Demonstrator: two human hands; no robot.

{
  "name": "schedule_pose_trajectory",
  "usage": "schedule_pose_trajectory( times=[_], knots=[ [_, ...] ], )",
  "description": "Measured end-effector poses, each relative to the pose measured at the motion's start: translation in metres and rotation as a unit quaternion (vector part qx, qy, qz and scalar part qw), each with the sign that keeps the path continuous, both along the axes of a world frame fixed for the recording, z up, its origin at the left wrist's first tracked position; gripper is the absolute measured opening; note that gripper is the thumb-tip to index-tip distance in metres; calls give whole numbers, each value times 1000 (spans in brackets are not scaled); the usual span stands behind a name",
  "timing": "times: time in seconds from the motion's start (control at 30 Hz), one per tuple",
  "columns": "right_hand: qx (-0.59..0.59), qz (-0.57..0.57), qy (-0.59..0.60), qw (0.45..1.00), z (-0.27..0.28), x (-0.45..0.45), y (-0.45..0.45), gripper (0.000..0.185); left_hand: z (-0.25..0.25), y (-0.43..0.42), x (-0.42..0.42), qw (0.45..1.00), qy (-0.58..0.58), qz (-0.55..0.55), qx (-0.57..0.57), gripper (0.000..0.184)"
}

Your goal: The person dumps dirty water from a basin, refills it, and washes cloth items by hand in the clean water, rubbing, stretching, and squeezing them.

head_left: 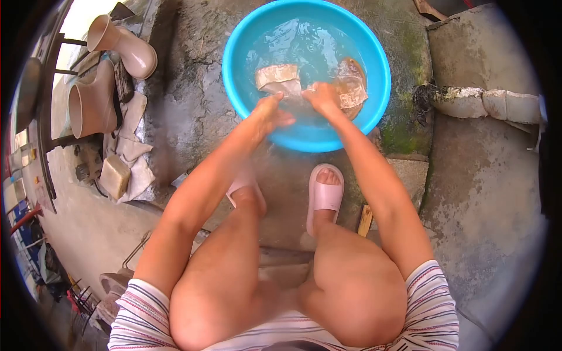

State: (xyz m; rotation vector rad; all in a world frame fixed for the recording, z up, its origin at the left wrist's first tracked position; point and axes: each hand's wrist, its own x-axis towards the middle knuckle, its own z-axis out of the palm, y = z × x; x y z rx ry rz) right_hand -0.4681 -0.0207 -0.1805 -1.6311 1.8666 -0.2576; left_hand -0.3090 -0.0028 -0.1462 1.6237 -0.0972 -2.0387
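Note:
A bright blue basin [229,76] of cloudy water stands on the ground. In it lies a slipper with a shiny beige strap [277,75], its lower part blurred by the water. A second slipper [353,92], with a brown sole and shiny strap, rests at the right side of the basin. My left hand [273,111] is over the near rim, thumb and fingers apart, close below the first slipper. Between the two slippers is my right hand [322,97], its fingers curled closed at the water. What they grip, if anything, is hidden.
Beige rubber boots [96,96] are on the left, near a cloth [133,126] and a yellowish block [115,176]. A pale pipe [486,104] runs along the right. My feet in pink slides [328,196] are just before the basin. A wood piece [365,221] lies nearby.

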Motion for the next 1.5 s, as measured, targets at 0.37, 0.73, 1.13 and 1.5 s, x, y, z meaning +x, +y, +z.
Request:
schedule_pose_trajectory(
  times=[0.37, 0.73, 1.13, 1.5],
  knots=[
    [-230, 47, -65, 970, 50, 47, 33, 23, 4, 13, -5, 989, 87, 32, -113, 27],
    [-144, -4, 4, 990, 45, 28, 22, 28, 38, 25, -28, 994, 53, 42, -81, 26],
    [-170, -62, -147, 972, 11, -15, 9, 22, 12, -9, 19, 876, -239, -247, -339, 49],
    [-86, 200, 162, 962, -29, -10, 25, 33, 18, 0, 9, 980, -90, -89, -155, 68]
  ],
)
